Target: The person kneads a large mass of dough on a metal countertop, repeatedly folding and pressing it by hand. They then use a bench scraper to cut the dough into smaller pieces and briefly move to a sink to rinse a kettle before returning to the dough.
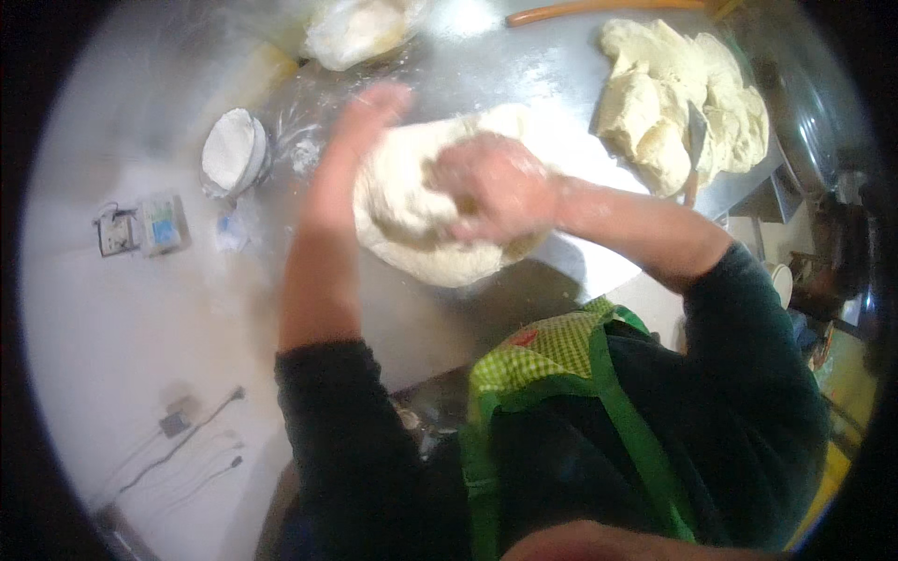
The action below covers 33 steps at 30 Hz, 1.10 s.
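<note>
A large, pale mass of dough [421, 259] lies on the metal worktop [519, 77] in front of me. My right hand [494, 186] is pressed into its top, the fingers bent around some of the dough and the thumb toward me. Motion blurs this hand. My left hand [379, 105], also blurred, is raised beside the dough's far left edge with nothing in it. A second, bigger heap of yellowish dough [722, 91] rests at the far right. On that heap lies a blade [696, 133] with a wooden handle.
A bowl of white flour [228, 151] stands to the left. A clear plastic bag [354, 31] with pale contents lies at the far side, and a wooden stick [603, 10] near the back edge. Farther left are a small box [161, 224] and several cables [182, 438].
</note>
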Motion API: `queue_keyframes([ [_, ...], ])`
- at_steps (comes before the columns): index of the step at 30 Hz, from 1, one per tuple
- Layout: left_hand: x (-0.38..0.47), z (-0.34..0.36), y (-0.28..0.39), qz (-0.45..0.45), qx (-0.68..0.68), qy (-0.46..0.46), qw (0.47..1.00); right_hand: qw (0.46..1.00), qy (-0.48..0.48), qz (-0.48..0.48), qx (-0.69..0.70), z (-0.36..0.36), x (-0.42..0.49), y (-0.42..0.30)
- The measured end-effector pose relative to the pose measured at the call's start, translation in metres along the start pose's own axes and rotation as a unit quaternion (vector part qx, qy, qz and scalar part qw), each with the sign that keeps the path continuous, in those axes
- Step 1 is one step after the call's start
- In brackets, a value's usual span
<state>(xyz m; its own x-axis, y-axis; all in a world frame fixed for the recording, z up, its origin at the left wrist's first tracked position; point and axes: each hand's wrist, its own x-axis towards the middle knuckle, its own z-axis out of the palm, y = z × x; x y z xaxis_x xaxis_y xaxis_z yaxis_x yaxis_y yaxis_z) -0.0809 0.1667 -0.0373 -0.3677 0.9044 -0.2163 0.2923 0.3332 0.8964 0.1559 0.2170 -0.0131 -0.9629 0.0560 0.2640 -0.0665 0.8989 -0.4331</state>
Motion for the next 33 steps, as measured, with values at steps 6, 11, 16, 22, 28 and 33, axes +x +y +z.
queue_keyframes([
  [6, -0.2, 0.081, -0.025, 0.196, 0.332, 0.08, 0.919, 1.0, -0.001, -0.01, 0.025, -0.008, -0.085, -0.043],
  [11, -0.281, 0.134, -0.057, 0.188, 0.367, 0.125, 0.902, 0.994, -0.091, 0.042, -0.045, 0.032, -0.119, -0.065],
  [16, -0.255, 0.144, -0.084, 0.115, 0.384, 0.183, 0.898, 0.996, -0.065, 0.037, -0.058, 0.069, -0.086, -0.029],
  [22, -0.141, 0.079, -0.091, 0.073, 0.331, 0.258, 0.905, 0.981, -0.134, 0.094, -0.108, 0.075, 0.047, 0.05],
  [28, -0.036, -0.002, -0.084, -0.121, 0.31, 0.166, 0.928, 0.943, -0.252, 0.218, -0.001, 0.097, 0.168, 0.116],
  [33, -0.046, -0.004, -0.065, -0.119, 0.208, 0.171, 0.956, 0.949, -0.239, 0.201, 0.043, 0.061, 0.147, 0.092],
])
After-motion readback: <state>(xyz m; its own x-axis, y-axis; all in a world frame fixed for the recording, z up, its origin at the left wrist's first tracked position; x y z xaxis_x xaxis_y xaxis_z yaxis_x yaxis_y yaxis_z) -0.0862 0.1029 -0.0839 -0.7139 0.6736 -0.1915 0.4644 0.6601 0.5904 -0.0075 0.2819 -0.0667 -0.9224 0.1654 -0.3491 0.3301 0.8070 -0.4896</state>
